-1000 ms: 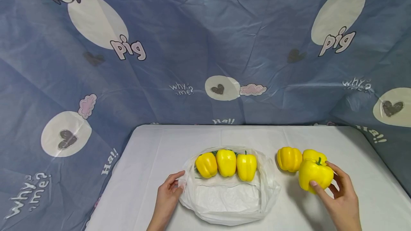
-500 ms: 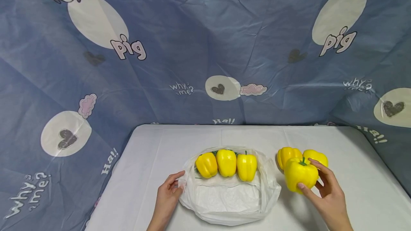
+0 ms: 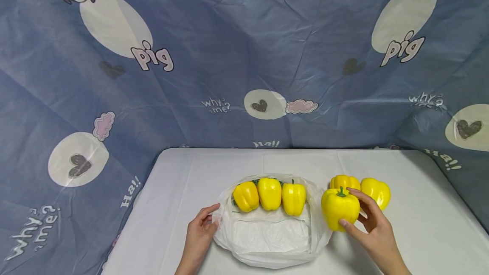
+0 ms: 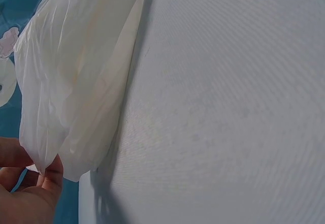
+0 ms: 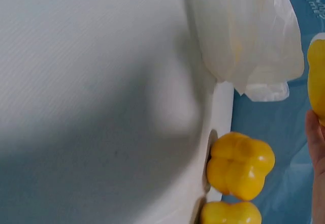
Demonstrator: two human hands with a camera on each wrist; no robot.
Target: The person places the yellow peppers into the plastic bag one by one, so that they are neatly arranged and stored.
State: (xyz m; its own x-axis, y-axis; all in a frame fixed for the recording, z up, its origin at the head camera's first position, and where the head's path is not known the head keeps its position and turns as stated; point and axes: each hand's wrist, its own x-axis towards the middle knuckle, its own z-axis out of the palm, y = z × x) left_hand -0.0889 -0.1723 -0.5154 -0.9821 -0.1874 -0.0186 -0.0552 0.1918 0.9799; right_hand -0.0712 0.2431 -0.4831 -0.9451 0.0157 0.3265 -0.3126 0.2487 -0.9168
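Observation:
A white plastic bag (image 3: 271, 260) stands on the table with its mouth spread wide. Three yellow bell peppers (image 3: 269, 194) lie in a row along its far inner side. My left hand (image 3: 200, 228) pinches the bag's left rim between thumb and fingers, as the left wrist view also shows at the bag's edge (image 4: 76, 82). My right hand (image 3: 372, 224) grips another yellow bell pepper (image 3: 338, 210), its green stem up, above the table at the bag's right rim. In the right wrist view only part of this pepper (image 5: 317, 79) shows at the edge.
Two more yellow bell peppers, one partly hidden (image 3: 344, 180) and one beside it (image 3: 376, 192), lie on the table right of the bag. White cloth covers the table (image 3: 183, 173). A blue patterned curtain (image 3: 214, 54) hangs behind and at both sides.
My right hand has carried its bell pepper leftward to the bag's right rim, uncovering the far-right pepper on the table. My left hand has stayed on the bag's left rim.

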